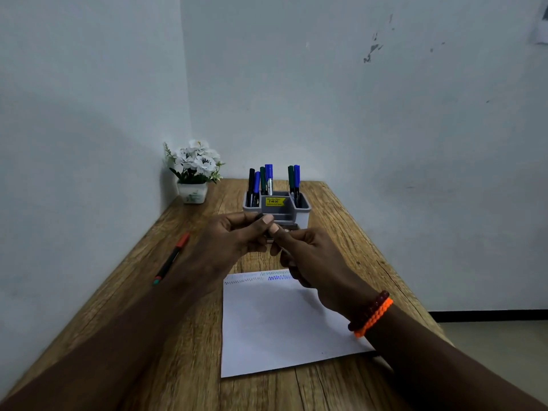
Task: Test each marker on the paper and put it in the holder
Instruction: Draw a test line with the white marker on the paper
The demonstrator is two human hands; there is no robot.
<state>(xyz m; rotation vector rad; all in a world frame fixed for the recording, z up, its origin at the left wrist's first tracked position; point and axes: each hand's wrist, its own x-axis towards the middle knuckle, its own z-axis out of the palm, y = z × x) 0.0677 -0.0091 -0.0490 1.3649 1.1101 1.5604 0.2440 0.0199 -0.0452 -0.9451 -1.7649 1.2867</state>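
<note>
At the centre of the frame we see a grey holder (pixel 299 209) with several compartments standing on the wooden worktop (pixel 184 351). Its left compartments carry five markers (pixel 268 179): one black, two blue, one green and one blue-capped with a silver barrel. The right compartment carries two more, green and blue. The front tray of the holder is partly hidden by the hands. Just below the holder, the left hand (pixel 237 235) and the right hand (pixel 308 256) meet, both pinching a dark marker (pixel 261 217) that is mostly covered by fingers. One red-capped marker (pixel 171 258) lies on the worktop at the left. One sheet of paper (pixel 275 327) with zigzag test lines lies below the hands. One pot of white flowers (pixel 194 170) stands upper left of the holder.
</note>
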